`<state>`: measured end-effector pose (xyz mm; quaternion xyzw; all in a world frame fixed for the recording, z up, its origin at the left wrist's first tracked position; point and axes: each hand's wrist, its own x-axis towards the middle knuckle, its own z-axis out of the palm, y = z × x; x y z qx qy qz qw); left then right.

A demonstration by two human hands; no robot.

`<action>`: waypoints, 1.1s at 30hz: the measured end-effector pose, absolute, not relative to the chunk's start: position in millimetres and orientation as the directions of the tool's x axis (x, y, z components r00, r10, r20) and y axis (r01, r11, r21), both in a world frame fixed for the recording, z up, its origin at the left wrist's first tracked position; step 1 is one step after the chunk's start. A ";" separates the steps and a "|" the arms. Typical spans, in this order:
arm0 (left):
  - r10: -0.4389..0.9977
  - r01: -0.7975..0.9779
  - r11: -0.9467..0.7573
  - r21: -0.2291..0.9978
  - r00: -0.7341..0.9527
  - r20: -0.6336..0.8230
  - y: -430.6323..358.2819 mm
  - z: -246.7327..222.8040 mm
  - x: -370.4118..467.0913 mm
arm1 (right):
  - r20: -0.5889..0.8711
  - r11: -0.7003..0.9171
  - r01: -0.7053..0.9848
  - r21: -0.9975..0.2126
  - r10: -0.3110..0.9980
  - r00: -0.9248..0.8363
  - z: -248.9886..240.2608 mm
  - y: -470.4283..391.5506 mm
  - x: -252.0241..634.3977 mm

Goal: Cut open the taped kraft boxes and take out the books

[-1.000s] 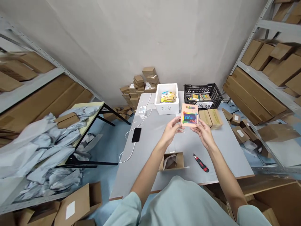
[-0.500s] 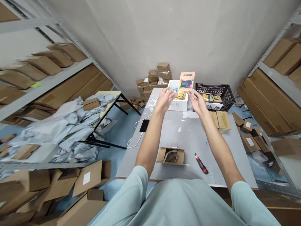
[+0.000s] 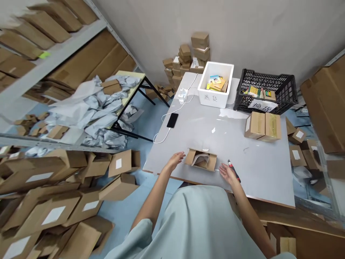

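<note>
A small open cardboard box (image 3: 201, 159) with crumpled paper inside lies near the front edge of the grey table (image 3: 194, 126). Just left of it is my left hand (image 3: 176, 160), empty, fingers apart. My right hand (image 3: 228, 173) is at the box's right side, also empty with spread fingers, beside a red and black utility knife (image 3: 234, 171). Both hands appear apart from the box. Farther back, a white bin (image 3: 215, 99) holds several booklets, the topmost a colourful card (image 3: 215, 79).
A black crate (image 3: 283, 88) stands at the back right, with two taped boxes (image 3: 262, 126) before it. A phone (image 3: 172, 120) with a white cable lies on the left. Grey bags (image 3: 91, 111) cover a side table; cardboard boxes (image 3: 121, 163) fill the floor.
Both hands have come down from above the white bin to either side of the open box. The colourful card has left them. The view has shifted.
</note>
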<state>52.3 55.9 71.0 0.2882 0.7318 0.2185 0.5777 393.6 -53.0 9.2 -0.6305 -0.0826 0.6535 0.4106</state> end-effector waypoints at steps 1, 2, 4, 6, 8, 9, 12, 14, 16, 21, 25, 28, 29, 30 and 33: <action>0.657 0.165 0.753 0.637 -0.135 -0.742 41.9 62.8 54.8 | -0.773 -0.670 -0.428 -0.606 0.623 0.118 4.0 -63.8 386.9; 0.647 0.156 0.761 0.630 -0.107 -0.755 30.5 56.2 56.9 | -0.787 -0.688 -0.425 -0.588 0.608 0.105 0.2 -71.2 380.7; 0.649 0.128 0.759 0.639 -0.064 -0.758 13.4 45.8 58.3 | -0.797 -0.710 -0.408 -0.574 0.598 0.081 -4.6 -78.1 369.8; 0.663 0.093 0.747 0.658 -0.045 -0.747 0.3 38.4 54.5 | -0.792 -0.719 -0.378 -0.583 0.607 0.068 -6.5 -79.5 359.8; 0.681 0.058 0.732 0.678 -0.045 -0.731 -11.8 33.6 45.6 | -0.779 -0.721 -0.338 -0.604 0.625 0.059 -5.7 -80.3 349.0; 0.691 0.040 0.723 0.690 -0.048 -0.721 -18.0 32.2 39.4 | -0.771 -0.722 -0.316 -0.615 0.634 0.052 -4.3 -81.2 342.8; 0.736 -0.013 0.674 0.738 -0.071 -0.674 -37.1 31.8 14.1 | -0.743 -0.720 -0.240 -0.651 0.669 0.008 1.9 -85.5 319.1; 0.767 -0.053 0.631 0.774 -0.103 -0.633 -50.7 34.1 -9.1 | -0.723 -0.715 -0.181 -0.676 0.690 -0.025 7.2 -86.7 297.3; 0.793 -0.095 0.583 0.807 -0.146 -0.591 -65.9 37.9 -38.0 | -0.706 -0.706 -0.113 -0.699 0.706 -0.047 13.7 -84.4 269.2; 0.833 -0.217 0.431 0.876 -0.278 -0.478 -119.1 48.2 -131.0 | -0.658 -0.662 0.036 -0.748 0.734 -0.168 39.6 -71.1 169.8; 0.782 -0.313 0.370 0.874 -0.402 -0.476 -176.9 54.6 -215.0 | -0.622 -0.615 0.138 -0.776 0.712 -0.327 59.5 -69.7 70.3; 0.736 -0.355 0.304 0.884 -0.502 -0.455 -224.9 60.1 -274.9 | -0.591 -0.551 0.223 -0.804 0.698 -0.404 65.8 -73.1 -10.1; 0.716 -0.362 0.277 0.890 -0.540 -0.443 -241.3 62.0 -292.8 | -0.579 -0.526 0.248 -0.813 0.694 -0.428 66.6 -74.4 -37.4; 0.691 -0.368 0.251 0.895 -0.580 -0.432 -257.7 63.7 -309.4 | -0.567 -0.501 0.271 -0.822 0.684 -0.458 66.9 -75.7 -64.7; 0.585 -0.390 0.184 0.902 -0.694 -0.419 -303.6 66.7 -350.8 | -0.564 -0.454 0.340 -0.824 0.600 -0.567 65.5 -79.2 -144.2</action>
